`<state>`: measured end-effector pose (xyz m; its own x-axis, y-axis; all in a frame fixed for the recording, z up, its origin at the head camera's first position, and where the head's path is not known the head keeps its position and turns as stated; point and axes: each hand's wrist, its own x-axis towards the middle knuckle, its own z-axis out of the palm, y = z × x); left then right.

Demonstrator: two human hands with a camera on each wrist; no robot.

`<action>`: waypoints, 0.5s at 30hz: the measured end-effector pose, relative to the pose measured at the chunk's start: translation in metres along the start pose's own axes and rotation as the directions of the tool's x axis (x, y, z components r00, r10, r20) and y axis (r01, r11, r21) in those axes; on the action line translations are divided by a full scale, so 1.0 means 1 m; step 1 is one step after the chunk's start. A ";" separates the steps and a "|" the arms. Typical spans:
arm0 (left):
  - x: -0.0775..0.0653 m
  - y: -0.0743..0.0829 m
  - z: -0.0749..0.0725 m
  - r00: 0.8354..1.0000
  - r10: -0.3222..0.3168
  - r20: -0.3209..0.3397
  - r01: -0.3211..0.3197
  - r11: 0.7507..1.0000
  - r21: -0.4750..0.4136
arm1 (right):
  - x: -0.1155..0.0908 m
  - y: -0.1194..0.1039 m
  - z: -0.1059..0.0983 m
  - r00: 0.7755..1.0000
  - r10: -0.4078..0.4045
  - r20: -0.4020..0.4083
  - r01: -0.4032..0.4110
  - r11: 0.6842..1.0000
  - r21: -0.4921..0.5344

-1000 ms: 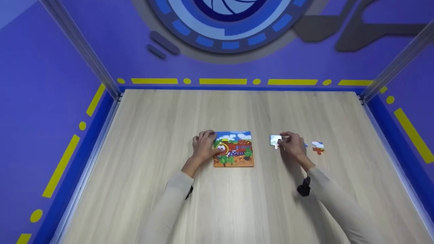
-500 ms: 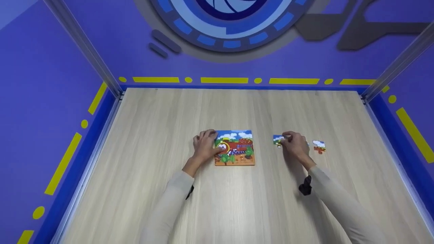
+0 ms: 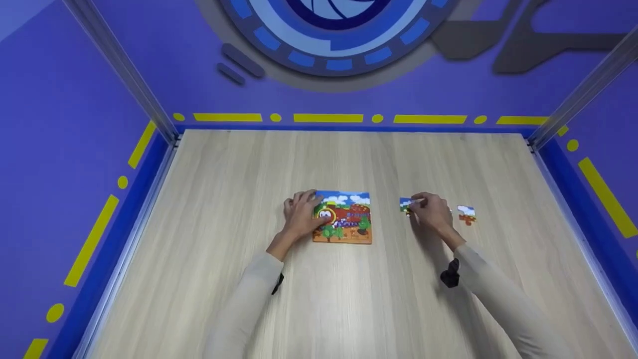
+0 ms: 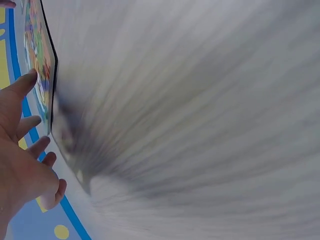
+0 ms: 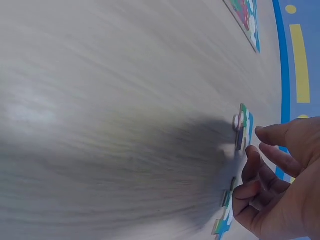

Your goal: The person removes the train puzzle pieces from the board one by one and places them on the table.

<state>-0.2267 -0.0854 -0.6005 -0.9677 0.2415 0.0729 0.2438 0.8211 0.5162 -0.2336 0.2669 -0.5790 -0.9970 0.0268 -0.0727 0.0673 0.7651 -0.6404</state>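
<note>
Your left hand (image 3: pixel 300 215) rests unclenched on the train puzzle (image 3: pixel 347 220) — your right hand (image 3: pixel 432 212) is at one piece (image 3: pixel 404 203) — grip unclear.

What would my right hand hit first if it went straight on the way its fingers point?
The right hand would likely meet the leftmost loose puzzle piece, right in front of it, though whether they already touch is unclear.

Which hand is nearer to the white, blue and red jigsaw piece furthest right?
Right. The right hand is just left of that jigsaw piece, apart from it; the left hand is farther left, touching the square red-train puzzle.
</note>
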 end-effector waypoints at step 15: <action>-0.017 0.040 0.034 0.995 0.060 -0.074 -0.059 0.998 0.017 | -0.005 -0.032 0.034 0.976 -0.143 0.164 0.108 0.972 0.207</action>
<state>-0.1986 -0.0395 -0.6100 -0.9534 0.2515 0.1669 0.3017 0.8138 0.4967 -0.2291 0.2206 -0.5837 -0.9765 -0.1884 -0.1046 -0.0338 0.6133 -0.7891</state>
